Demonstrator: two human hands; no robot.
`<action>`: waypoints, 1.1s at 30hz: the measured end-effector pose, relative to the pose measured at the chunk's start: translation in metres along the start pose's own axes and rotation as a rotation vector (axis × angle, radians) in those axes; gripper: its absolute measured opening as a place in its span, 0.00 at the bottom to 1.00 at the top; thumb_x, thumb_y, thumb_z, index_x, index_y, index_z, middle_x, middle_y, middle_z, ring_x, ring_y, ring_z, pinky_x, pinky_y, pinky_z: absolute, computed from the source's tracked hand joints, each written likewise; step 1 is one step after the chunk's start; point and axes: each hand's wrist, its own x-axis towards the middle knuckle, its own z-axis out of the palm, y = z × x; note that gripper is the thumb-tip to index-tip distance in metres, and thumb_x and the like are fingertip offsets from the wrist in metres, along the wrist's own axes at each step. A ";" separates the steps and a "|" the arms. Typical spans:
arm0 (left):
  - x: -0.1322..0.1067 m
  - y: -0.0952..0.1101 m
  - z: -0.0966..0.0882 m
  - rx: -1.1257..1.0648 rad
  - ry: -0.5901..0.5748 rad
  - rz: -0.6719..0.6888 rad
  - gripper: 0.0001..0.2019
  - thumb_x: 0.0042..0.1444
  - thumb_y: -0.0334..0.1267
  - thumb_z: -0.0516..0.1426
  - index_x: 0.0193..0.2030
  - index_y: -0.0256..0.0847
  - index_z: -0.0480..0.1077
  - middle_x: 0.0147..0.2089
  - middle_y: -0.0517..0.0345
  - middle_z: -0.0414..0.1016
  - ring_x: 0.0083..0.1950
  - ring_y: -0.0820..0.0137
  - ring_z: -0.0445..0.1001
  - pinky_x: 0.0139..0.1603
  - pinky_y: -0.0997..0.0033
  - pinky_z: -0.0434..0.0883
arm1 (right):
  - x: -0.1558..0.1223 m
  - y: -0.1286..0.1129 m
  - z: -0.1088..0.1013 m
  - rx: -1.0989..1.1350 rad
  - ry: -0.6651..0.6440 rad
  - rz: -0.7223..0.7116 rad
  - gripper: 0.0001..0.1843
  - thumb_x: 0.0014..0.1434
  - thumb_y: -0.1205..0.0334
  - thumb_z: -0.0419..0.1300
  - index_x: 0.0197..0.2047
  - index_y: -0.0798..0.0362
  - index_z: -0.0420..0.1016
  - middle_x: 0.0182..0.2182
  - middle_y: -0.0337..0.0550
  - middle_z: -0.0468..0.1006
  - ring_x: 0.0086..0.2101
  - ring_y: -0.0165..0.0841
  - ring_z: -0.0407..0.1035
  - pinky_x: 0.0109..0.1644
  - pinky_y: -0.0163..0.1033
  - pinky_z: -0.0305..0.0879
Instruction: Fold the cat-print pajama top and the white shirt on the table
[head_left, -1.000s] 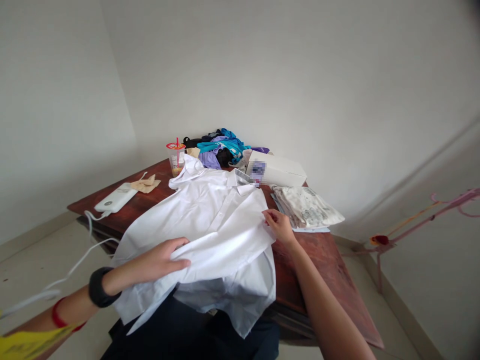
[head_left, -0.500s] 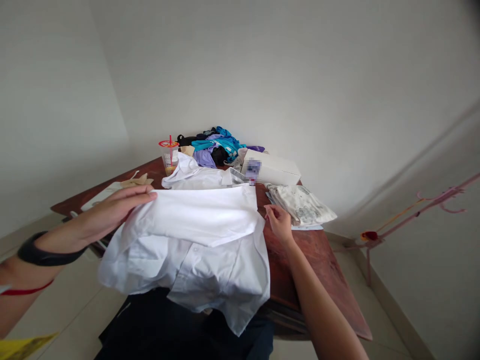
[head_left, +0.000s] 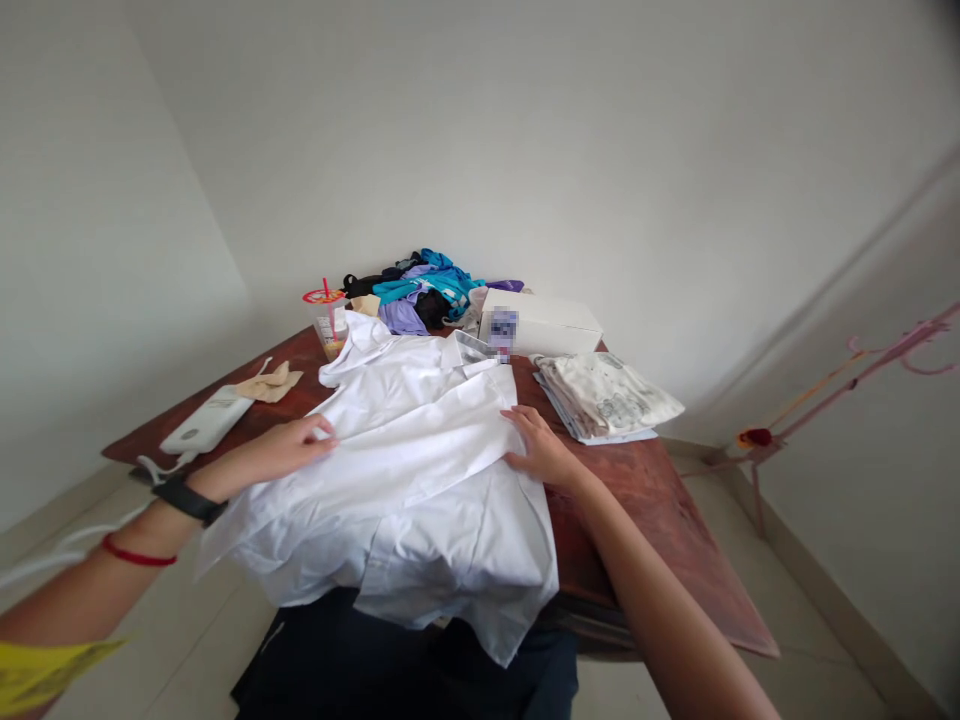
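Observation:
A white button-up shirt (head_left: 420, 450) lies spread on the wooden table, its collar at the far end and its hem hanging over the near edge. One layer of the cloth is folded across its middle. My left hand (head_left: 289, 447) rests on the shirt's left part, fingers loosely apart. At the shirt's right edge, my right hand (head_left: 541, 448) touches the cloth with thumb and fingers spread. Neither hand appears to grip the fabric.
Right of the shirt sits a stack of folded clothes (head_left: 607, 395). Behind are a white box (head_left: 551, 322), a pile of clothes (head_left: 431, 290) and a plastic cup with a straw (head_left: 328, 325). A white power strip (head_left: 210, 420) lies left on the table (head_left: 637, 510). A pink rack (head_left: 847, 390) stands right.
My left hand has let go of the raised cloth edge and come down onto the shirt. My right hand has moved left to the shirt's edge, its fingers opening. The fabric now lies flatter.

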 end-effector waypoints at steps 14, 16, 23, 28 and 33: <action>0.178 0.162 0.101 0.036 -0.167 0.252 0.23 0.60 0.49 0.56 0.56 0.36 0.70 0.46 0.48 0.80 0.43 0.61 0.77 0.44 0.67 0.71 | -0.002 -0.031 -0.022 0.009 0.095 -0.102 0.30 0.52 0.77 0.51 0.54 0.51 0.81 0.55 0.47 0.80 0.56 0.43 0.74 0.65 0.49 0.67; 0.199 0.172 0.098 0.080 -0.201 0.248 0.20 0.55 0.49 0.59 0.47 0.34 0.74 0.40 0.47 0.80 0.41 0.58 0.77 0.42 0.66 0.71 | -0.004 -0.026 -0.022 -0.009 0.009 -0.017 0.31 0.53 0.77 0.50 0.56 0.53 0.81 0.57 0.49 0.79 0.57 0.44 0.73 0.65 0.49 0.67; 0.232 0.190 0.106 0.139 -0.239 0.303 0.21 0.51 0.52 0.64 0.39 0.31 0.77 0.37 0.39 0.80 0.44 0.50 0.77 0.47 0.58 0.70 | -0.011 -0.014 -0.021 -0.094 -0.197 0.123 0.36 0.50 0.80 0.52 0.58 0.51 0.80 0.61 0.48 0.74 0.60 0.48 0.71 0.65 0.50 0.67; 0.249 0.200 0.133 -0.059 -0.226 0.528 0.28 0.53 0.41 0.64 0.60 0.32 0.71 0.61 0.38 0.74 0.57 0.55 0.74 0.56 0.62 0.70 | -0.010 -0.021 -0.027 -0.016 -0.204 0.169 0.36 0.50 0.80 0.50 0.58 0.52 0.80 0.62 0.46 0.73 0.61 0.46 0.70 0.67 0.48 0.64; 0.284 0.215 0.147 -0.195 -0.185 0.626 0.16 0.54 0.30 0.61 0.51 0.32 0.77 0.54 0.44 0.80 0.54 0.62 0.77 0.58 0.67 0.71 | -0.009 -0.025 -0.039 0.017 -0.220 0.223 0.33 0.53 0.78 0.49 0.57 0.51 0.81 0.62 0.43 0.73 0.60 0.44 0.71 0.66 0.47 0.65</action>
